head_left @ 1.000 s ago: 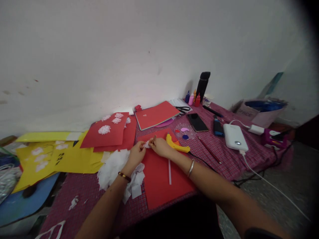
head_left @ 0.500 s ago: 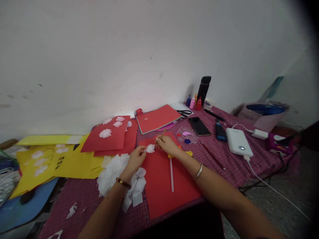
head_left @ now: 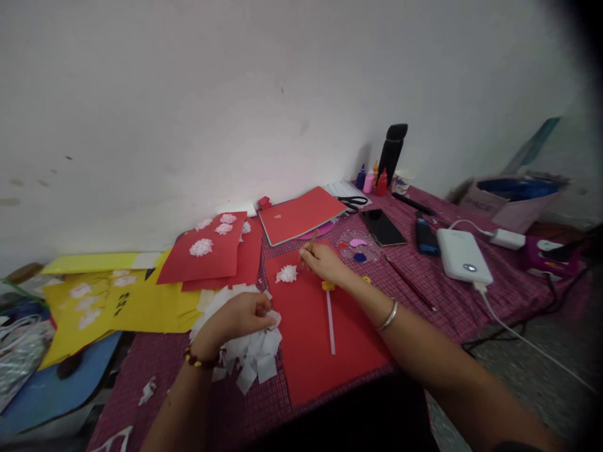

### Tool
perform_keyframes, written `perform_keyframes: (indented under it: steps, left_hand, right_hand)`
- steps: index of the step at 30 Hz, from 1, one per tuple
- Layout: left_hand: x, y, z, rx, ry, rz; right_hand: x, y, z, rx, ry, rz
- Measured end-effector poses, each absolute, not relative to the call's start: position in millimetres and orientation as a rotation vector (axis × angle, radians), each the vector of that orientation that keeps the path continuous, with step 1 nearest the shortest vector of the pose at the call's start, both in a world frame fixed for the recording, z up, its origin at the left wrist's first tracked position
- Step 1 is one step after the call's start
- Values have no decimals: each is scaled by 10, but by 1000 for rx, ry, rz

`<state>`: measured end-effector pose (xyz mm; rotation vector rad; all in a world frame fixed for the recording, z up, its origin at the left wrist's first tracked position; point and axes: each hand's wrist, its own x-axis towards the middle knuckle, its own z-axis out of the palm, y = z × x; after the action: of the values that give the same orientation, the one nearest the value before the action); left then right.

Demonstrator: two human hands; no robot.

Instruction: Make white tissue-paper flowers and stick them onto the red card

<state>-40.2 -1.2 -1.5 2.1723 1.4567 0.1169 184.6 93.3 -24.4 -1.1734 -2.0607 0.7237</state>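
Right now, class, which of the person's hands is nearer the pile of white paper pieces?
Left. The left hand is over the pile of white paper pieces; the right hand is farther off, over the red sheet, holding a thin stick beside the white flower.

matt paper sheet [head_left: 304, 351], metal bangle [head_left: 391, 316] (glossy)

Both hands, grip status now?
Left hand: over the white paper pieces; can't tell if its grip is closed.
Right hand: closed, holding a thin brown stick.
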Motion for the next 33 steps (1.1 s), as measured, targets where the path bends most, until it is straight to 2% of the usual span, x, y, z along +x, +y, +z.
perform_keyframes:
  steps: [4,12,16,20,25,30,33]
  left_hand:
    - [-346,14,-83,2237,1497,64]
    - [-453,134,-98,1921,1381,577]
    - [-411,220,-291,2057,1625,681]
    - [-310,237,-486,2337,1853,580]
    - [-197,141,-569,2453,1881,424]
    - [-82,78,-511,2522,1890,498]
    - [-62,69,-455,2484,1899,663]
  right_hand:
    - [1889,975,-223,-1209,-2030,719]
    - [1839,910,-249,-1070,-2071,746]
    - [1804,853,-232,-958,-2083,819]
    - [1796,826,-212,-876,-2048,881]
    - [1831,868,-229,-942,-1941,965]
    - [1894,931,-232,-983,-1878,1067]
    - [1921,924,-218,-1001,-1881,1113]
